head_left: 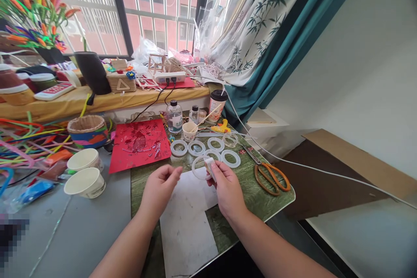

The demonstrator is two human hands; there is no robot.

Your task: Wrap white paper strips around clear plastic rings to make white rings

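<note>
My right hand (228, 186) grips a translucent ring-shaped silicone mold (196, 173) over a white sheet. A small white piece (210, 167), perhaps folded paper or tape, is pinched between its thumb and fingers at the ring's right side. Left of the ring is my left hand (160, 189), its fingers curled in against the thumb; whatever they may hold is hidden. Several similar ring molds (196, 148) lie on the green table just beyond my hands. The white sheet (187, 221) lies flat beneath both hands.
Orange-handled scissors (272, 178) lie at right. Behind the molds stand a paper cup with sticks (190, 131), a clear bottle (174, 117) and a yellow glue gun (222, 126). A red sheet (140, 143) and two paper cups (85, 183) are left. A white cable (293, 163) crosses at right.
</note>
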